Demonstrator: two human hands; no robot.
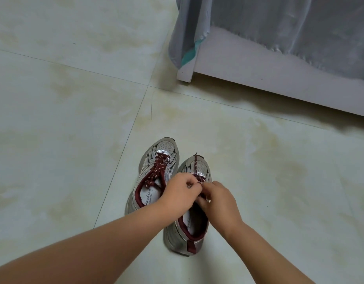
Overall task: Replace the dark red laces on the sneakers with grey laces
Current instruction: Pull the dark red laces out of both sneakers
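Both forearms reach forward and down from the lower edge of the view and come together over the right sneaker (189, 228), which stands on the tiled floor (64, 124) directly under the hands, its toe pointing away from the person. The left hand (180, 190) comes in from the left with the wrist nearly straight; its fingers are curled inward and they pinch the dark red lace (198, 177) at the top of the shoe's tongue. The right hand (217, 198) comes from the right with the wrist bent a little down; its fingers are also curled and they pinch the same lace just beside the left fingertips, so the two hands almost touch. One end of this lace runs from the fingers forward over the toe of the shoe. Just to the left of the left hand stands the left sneaker (154, 175), still laced with its own dark red lace (158, 169), touching or nearly touching the other shoe. Far ahead of the hands, to the right, a grey cloth (289, 23) hangs over a white furniture base (248, 72).
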